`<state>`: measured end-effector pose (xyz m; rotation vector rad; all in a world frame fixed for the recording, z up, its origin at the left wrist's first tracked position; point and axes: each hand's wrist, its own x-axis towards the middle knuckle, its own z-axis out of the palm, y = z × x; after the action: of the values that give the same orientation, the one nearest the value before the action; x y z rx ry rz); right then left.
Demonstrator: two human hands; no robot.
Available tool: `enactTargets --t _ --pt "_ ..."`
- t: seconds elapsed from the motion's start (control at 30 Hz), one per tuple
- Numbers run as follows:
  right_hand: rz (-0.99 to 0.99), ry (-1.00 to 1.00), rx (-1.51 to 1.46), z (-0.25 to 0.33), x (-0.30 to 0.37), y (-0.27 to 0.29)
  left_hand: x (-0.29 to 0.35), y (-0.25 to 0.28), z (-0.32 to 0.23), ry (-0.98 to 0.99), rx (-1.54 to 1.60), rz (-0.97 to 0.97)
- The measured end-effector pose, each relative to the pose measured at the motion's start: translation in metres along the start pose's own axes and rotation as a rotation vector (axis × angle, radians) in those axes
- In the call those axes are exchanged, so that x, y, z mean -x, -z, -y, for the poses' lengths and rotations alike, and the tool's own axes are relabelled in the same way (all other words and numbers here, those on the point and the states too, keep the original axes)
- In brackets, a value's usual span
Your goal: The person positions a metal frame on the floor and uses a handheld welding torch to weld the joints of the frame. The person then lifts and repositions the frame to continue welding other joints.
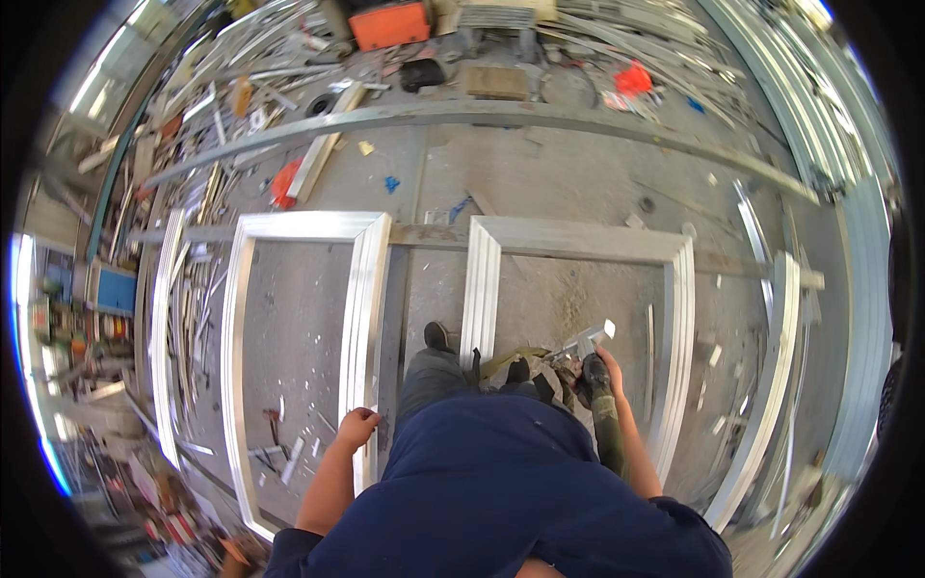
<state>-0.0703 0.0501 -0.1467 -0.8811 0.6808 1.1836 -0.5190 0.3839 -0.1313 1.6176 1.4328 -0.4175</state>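
My left hand [358, 427] is closed, fingers curled, over the right-hand bar of a silver aluminium frame [364, 279]. Whether it grips the bar or holds something small is hidden. My right hand [607, 374] is closed around something dark that I cannot make out, beside a short silver metal piece [597, 333]. A dark, camouflage-coloured long shape [607, 424] runs along the inside of my right forearm. Camouflage cloth [559, 371] bunches in front of my body. Around that spot stands a second aluminium frame [583, 239], its left bar ending near the cloth.
A long metal beam [472, 114] crosses the far side, and a nearer rail [424, 236] passes under the frames. More silver profiles stand at left [166, 328] and right [771, 395]. Scrap strips [198, 318] litter the floor. An orange box [389, 25] is far off.
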Motion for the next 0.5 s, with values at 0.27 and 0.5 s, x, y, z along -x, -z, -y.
enactTargets --t 0.27,0.5 --pt "-0.024 -0.062 0.167 -0.007 -0.022 -0.040 0.036 -0.040 0.123 0.213 0.113 -0.036" --pt "-0.119 -0.018 0.281 -0.027 -0.024 -0.108 0.008 -0.054 0.228 0.413 0.241 0.184"
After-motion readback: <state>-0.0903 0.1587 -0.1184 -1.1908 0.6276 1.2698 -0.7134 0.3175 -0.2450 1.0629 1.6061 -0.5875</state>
